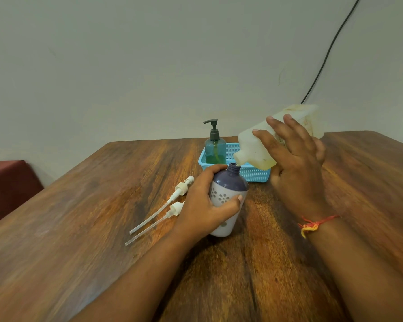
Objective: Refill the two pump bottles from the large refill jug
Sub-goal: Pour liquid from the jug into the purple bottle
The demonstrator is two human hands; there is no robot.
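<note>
My left hand (205,203) grips a purple-topped white bottle with flower prints (230,189), standing uncapped on the wooden table (102,217). My right hand (296,168) holds the large translucent white refill jug (265,145), tipped down to the left so its spout sits right at the bottle's open neck. Two white pump heads with long dip tubes (168,205) lie on the table left of the bottle. A teal pump bottle with a dark pump (215,147) stands in the blue basket (254,175).
The blue basket sits at the table's far edge, just behind the bottle and under the jug. A dark red seat (7,184) is off the table's left side. A black cable (330,49) runs down the wall behind.
</note>
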